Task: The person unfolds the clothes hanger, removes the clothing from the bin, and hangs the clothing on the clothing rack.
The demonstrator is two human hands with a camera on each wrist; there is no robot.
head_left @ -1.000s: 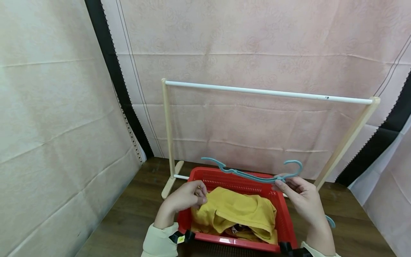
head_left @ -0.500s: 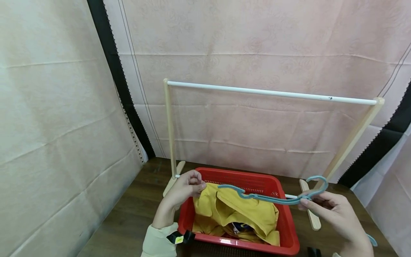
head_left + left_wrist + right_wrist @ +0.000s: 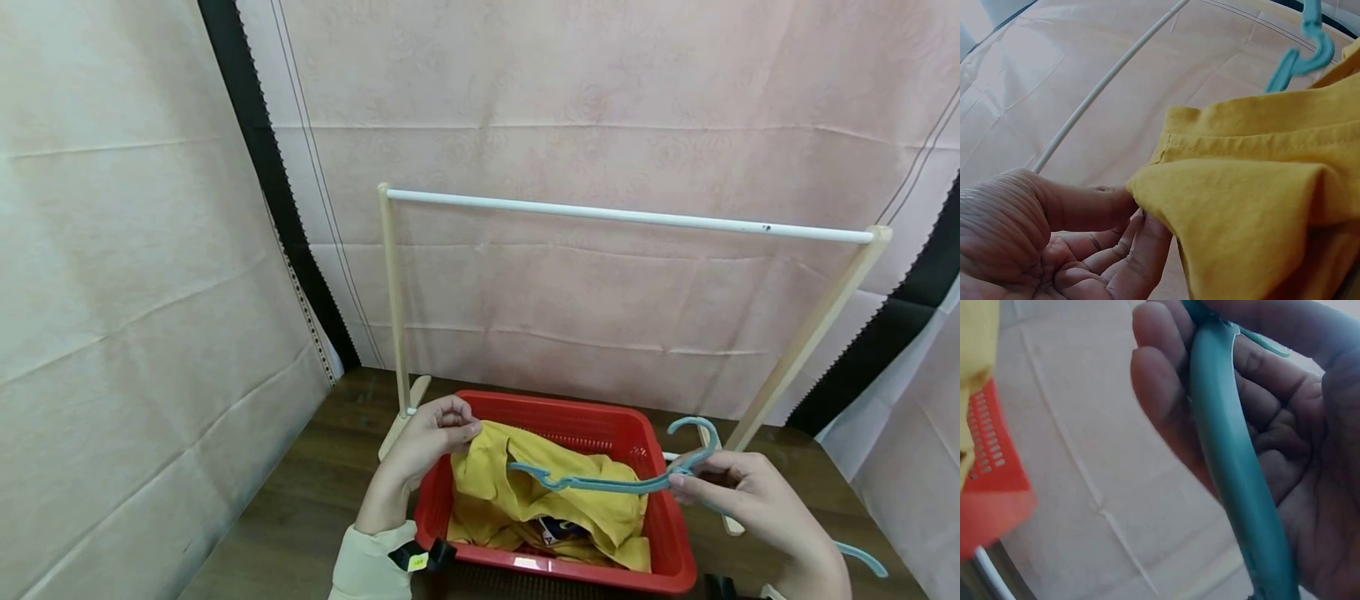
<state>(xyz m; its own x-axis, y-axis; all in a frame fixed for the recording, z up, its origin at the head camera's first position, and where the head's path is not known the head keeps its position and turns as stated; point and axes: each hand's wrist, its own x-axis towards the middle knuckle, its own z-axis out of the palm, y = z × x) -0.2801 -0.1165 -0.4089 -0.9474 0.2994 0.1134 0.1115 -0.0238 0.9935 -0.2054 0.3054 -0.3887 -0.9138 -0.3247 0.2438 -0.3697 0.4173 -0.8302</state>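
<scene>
Head view shows a left hand (image 3: 427,437) and a right hand (image 3: 757,504) working at a red perforated plastic basket (image 3: 555,403) on a brown wooden bench (image 3: 300,500). The grip of the left hand is pinched on the edge of a soft yellow cloth garment (image 3: 536,448), which lies bunched in the basket. The grip of the right hand is closed around a light-blue plastic hanger (image 3: 611,486), near the base of its hook (image 3: 701,437). One arm of the hanger reaches across above the garment; whether it touches, I cannot tell.

The step in hand, as I judge it, is to bring the hanger to the lifted edge. For doing this well, the left hand should hold the edge high, so that a gap is offered, and the right hand should guide the hanger's tip slowly, because its notch could catch the fabric.

Left wrist view gives what the head view does not: the thumb and finger meeting at the cloth, and a stitched seam (image 3: 1254,140) close to them. Right wrist view shows a hanger arm running along the open palm, which the head view hides. Only the head view shows the dark printed patch (image 3: 561,530) within the folds.
</scene>
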